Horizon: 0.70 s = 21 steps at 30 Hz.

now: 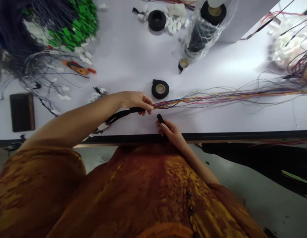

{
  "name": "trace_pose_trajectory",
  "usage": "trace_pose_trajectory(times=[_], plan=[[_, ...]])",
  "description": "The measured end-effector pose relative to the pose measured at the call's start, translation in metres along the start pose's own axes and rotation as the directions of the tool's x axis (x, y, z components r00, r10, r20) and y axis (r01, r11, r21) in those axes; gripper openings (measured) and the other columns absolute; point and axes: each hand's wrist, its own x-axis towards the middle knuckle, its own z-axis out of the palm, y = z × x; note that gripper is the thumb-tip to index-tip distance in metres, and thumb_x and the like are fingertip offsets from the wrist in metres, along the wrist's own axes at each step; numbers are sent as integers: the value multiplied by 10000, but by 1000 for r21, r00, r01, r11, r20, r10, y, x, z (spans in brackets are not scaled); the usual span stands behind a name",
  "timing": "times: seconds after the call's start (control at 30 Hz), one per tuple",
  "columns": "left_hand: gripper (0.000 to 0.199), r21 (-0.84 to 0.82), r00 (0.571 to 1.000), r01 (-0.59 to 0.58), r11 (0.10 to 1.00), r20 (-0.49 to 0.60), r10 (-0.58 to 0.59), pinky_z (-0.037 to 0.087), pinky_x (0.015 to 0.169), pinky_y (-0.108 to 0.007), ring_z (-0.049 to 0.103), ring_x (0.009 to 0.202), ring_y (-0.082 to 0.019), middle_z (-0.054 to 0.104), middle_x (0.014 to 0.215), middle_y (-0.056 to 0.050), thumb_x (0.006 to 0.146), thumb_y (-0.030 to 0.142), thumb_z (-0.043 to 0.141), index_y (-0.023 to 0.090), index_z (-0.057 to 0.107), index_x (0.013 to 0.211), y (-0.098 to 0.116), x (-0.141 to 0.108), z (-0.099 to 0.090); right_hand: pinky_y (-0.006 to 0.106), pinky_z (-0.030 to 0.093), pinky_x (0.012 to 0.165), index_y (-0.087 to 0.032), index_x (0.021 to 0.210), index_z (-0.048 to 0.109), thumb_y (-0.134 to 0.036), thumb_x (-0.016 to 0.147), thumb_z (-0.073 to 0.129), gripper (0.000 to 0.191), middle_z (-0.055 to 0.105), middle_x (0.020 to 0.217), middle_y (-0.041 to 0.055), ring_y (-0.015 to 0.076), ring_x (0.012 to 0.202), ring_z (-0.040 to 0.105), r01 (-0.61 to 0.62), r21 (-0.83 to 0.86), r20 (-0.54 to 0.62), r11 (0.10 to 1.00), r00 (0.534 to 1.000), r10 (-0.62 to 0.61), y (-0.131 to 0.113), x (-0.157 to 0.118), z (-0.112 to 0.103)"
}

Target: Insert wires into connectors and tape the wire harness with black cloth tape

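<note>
My left hand (138,101) is closed around a wire bundle (193,100), where its black-wrapped part meets the loose coloured wires. The black-wrapped branches (121,114) run down to the left under my forearm, with white connectors (103,126) at their ends. Between the fingertips of my right hand (171,131), just below the bundle, is a short black strip (159,118) that looks like cloth tape. It stays apart from the wires. A roll of black tape (160,89) lies flat behind the bundle, close to my left fingertips.
Green connectors (78,31) on dark wires fill the back left. An orange cutter (75,67) and a dark phone-like slab (22,112) lie left. At the back are another black roll (156,20), a small roll (184,63) and bagged tape rolls (205,29). The table edge (230,136) runs before me.
</note>
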Motion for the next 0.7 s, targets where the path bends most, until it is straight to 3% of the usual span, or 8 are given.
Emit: trace_pose_trajectory(times=[0.23,0.37,0.43,0.5,0.6,0.7], plan=[[321,7,996,3,1000,88,-4,506,631,-283,655,642,-159,751,866,-88,734,426,728,180,793,929,13,-5,0,260,517,641,-194,953,668,-566,946,572,384,612,928,39,112,714,582,168,44,25,985,985,-169,-2,16,11],[282,63,994,-100,993,-37,102,463,585,-259,576,557,-121,689,733,-50,781,385,679,163,776,925,7,-8,14,251,513,640,-201,926,669,-522,965,594,332,631,895,30,103,703,587,189,144,-10,971,982,-190,-20,7,14],[268,171,974,-166,971,-126,188,437,583,-242,551,552,-107,660,708,-27,797,353,650,157,761,942,2,-10,26,253,513,636,-204,878,645,-527,973,588,341,660,921,32,94,677,586,194,219,-42,956,981,-190,-38,1,10],[252,266,958,-199,943,-148,244,432,605,-236,550,574,-104,644,701,-16,796,323,632,151,751,937,-2,-13,37,267,521,632,-214,867,618,-568,980,558,377,678,958,38,97,665,587,223,259,-96,940,974,-205,-60,-2,4],[229,231,977,-188,955,-55,206,427,593,-241,542,584,-114,635,701,-18,780,333,641,153,733,889,-2,-13,41,283,541,642,-233,917,605,-638,967,530,415,679,975,43,118,696,607,226,221,-109,949,972,-206,-83,-1,-7],[234,70,989,-145,987,48,142,406,541,-252,511,558,-122,618,688,-23,747,378,691,177,727,861,3,-12,30,285,552,685,-226,967,626,-596,965,568,374,667,963,45,133,755,635,198,150,46,969,977,-207,-83,-2,-11]])
